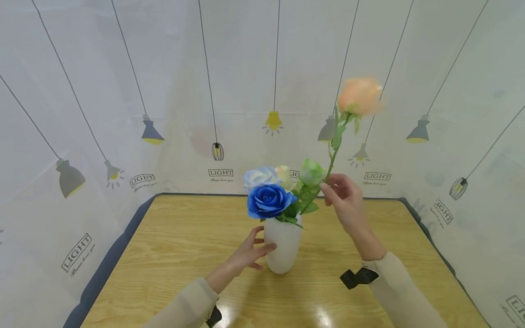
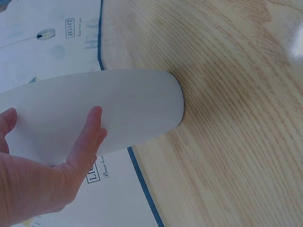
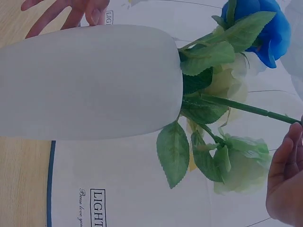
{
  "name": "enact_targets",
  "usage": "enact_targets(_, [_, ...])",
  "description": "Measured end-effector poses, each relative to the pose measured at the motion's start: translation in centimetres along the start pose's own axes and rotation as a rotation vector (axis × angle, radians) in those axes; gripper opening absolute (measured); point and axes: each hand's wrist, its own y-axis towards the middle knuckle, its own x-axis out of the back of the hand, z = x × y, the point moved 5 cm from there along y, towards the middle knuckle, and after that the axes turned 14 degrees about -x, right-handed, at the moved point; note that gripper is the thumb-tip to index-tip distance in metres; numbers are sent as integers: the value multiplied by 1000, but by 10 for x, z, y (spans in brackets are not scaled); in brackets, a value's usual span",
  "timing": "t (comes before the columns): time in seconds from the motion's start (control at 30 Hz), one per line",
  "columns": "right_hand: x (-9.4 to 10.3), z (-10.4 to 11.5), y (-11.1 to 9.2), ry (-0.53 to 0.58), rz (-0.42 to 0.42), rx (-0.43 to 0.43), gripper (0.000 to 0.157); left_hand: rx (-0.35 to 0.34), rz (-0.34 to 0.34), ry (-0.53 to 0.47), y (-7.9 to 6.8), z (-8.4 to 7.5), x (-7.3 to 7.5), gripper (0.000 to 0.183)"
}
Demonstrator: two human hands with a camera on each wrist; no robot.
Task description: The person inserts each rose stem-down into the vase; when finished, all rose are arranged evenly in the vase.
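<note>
A tall white vase (image 1: 282, 246) stands upright on the table. My left hand (image 1: 251, 248) holds its left side, with the thumb across the front; in the left wrist view, the fingers (image 2: 87, 135) lie against the smooth wall. To the right, my right hand (image 1: 346, 198) pinches the green stem (image 3: 251, 109) of a peach rose (image 1: 360, 96) between thumb and fingers. That stem leans right, its lower end in the vase's mouth and its bloom high above. A blue rose (image 1: 268, 201), a pale blue flower (image 1: 261, 177), a cream flower (image 1: 284, 176) and a light green rose (image 1: 311, 172) stand in the vase.
The wooden table (image 1: 176, 246) has a dark blue edge. White sheeting (image 1: 176, 82) printed with hanging lamps and LIGHT labels encloses its back and sides. Black straps with small mounts (image 1: 358, 277) sit at both wrists over light sleeves.
</note>
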Motion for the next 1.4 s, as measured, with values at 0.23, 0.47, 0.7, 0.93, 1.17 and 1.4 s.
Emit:
enact_targets(0.23, [-15,-3,-2,-60,51,-2,15,2,0,6,0,-1,-1,79])
enact_targets(0.47, [-26,2,-5,-61,39,-5,13,4,-1,14,0,-1,0,79])
enact_targets(0.7, [-38,-12,-11,-273,80,-53,13,0,-4,15,0,0,0,80])
enact_targets(0.93, [-39,-40,-15,-533,31,31,10,-3,-1,4,0,0,0,80])
enact_targets(1.17, [-44,-47,-22,-605,74,0,6,8,-3,2,0,0,0,81])
enact_targets(1.4, [-38,-43,-18,-566,37,-21,11,14,-5,8,0,1,0,82])
